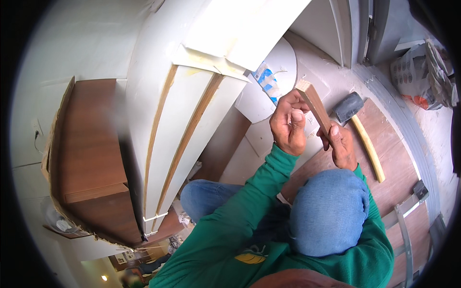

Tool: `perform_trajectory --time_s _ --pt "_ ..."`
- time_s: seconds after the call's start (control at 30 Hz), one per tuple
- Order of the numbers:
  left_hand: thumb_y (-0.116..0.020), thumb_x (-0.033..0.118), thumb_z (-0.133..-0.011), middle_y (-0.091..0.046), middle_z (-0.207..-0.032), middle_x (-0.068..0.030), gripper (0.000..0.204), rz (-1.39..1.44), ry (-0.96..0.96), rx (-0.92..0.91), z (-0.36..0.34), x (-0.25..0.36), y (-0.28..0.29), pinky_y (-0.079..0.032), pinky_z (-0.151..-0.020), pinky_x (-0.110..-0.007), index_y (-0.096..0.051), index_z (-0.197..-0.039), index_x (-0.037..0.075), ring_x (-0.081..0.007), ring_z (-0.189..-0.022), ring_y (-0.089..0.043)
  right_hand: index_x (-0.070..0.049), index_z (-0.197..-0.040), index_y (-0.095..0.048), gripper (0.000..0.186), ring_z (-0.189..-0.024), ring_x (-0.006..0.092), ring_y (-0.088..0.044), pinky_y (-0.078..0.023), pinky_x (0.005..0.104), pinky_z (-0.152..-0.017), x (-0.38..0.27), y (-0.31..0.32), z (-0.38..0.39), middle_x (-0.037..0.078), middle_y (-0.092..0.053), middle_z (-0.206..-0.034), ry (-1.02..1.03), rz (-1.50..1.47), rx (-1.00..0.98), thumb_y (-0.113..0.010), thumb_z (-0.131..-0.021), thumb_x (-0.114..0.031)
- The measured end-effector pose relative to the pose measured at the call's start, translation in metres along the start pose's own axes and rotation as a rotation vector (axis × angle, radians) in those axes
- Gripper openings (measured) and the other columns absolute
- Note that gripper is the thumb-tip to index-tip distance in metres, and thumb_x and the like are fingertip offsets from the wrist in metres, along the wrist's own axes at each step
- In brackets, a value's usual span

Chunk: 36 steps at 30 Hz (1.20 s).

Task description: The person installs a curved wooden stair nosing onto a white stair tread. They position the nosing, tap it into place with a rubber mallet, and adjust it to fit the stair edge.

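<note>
At the left stands one brown cabinet (pixel 91 139); beside it is one white column (pixel 176 113), whose face carries two strips, the left one (pixel 159 120) along its left edge and the right one (pixel 193 122) nearer its right edge; these two seem to me already in place; the left hand (pixel 289 126) has its fingers bent close to the upper end of one loose strip (pixel 314 106), but whether it grasps this end I cannot tell; the right hand (pixel 340 146) grasps the lower end firmly; so this strip is up in the air, near the upper left edge of the board (pixel 396 153), and not yet set anywhere; if more strips are left, the view does not show; one mallet (pixel 367 146) lies with its handle on the board, its head by the upper corner; farther right is one bag (pixel 414 77).
</note>
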<state>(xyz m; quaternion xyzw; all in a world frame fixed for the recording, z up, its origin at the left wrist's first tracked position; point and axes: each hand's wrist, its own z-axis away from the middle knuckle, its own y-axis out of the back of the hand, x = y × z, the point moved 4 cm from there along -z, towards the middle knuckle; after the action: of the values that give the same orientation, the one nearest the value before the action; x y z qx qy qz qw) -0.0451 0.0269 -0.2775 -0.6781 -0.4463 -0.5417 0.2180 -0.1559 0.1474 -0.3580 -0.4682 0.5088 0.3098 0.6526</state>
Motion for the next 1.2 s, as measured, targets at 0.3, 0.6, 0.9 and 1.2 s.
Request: perform_trajectory --time_s 0.3,0.6,0.9,1.2 --pt "-0.059 0.038 -0.113 -0.073 -0.121 -0.018 0.051 -0.285 -0.248 0.093 -0.014 0.042 0.007 -0.06 -0.092 -0.038 -0.067 -0.131 -0.008 -0.0259 -0.105 -0.074 -0.001 -0.094 -0.065 0.059 -0.067 0.0157 -0.055 -0.045 0.0346 -0.063 -0.054 -0.034 -0.054 0.006 -0.057 -0.072 0.336 0.059 -0.121 -0.037 -0.119 -0.046" --pt "-0.074 0.022 -0.105 -0.076 -0.114 -0.0166 0.034 -0.432 -0.244 0.3 -0.025 0.069 0.022 -0.061 -0.092 -0.038 -0.072 -0.122 -0.007 -0.0253 -0.105 -0.075 -0.001 -0.092 -0.065 0.056 -0.067 0.0167 -0.063 -0.051 0.0352 -0.062 -0.074 -0.071 -0.088 0.008 -0.065 -0.073 0.462 0.037 -0.138 -0.04 -0.119 -0.043" --pt "-0.073 0.022 -0.107 -0.079 -0.114 -0.0159 0.034 -0.389 -0.242 0.365 -0.036 0.074 0.034 -0.062 -0.093 -0.038 -0.073 -0.123 -0.008 -0.0235 -0.106 -0.076 -0.003 -0.091 -0.063 0.052 -0.064 0.0216 -0.058 -0.048 0.0392 -0.062 -0.079 -0.084 -0.104 0.009 -0.06 -0.073 0.502 0.093 -0.143 -0.044 -0.118 -0.043" --pt "-0.075 0.026 -0.106 -0.08 -0.104 -0.015 0.035 -0.34 -0.065 0.42 -0.037 0.084 0.039 -0.061 -0.091 -0.035 -0.074 -0.117 -0.007 -0.0205 -0.1 -0.076 -0.003 -0.092 -0.064 0.049 -0.066 0.0229 -0.06 -0.049 0.0388 -0.064 -0.084 -0.081 -0.105 0.01 -0.061 -0.074 0.434 0.143 -0.141 -0.049 -0.117 -0.043"
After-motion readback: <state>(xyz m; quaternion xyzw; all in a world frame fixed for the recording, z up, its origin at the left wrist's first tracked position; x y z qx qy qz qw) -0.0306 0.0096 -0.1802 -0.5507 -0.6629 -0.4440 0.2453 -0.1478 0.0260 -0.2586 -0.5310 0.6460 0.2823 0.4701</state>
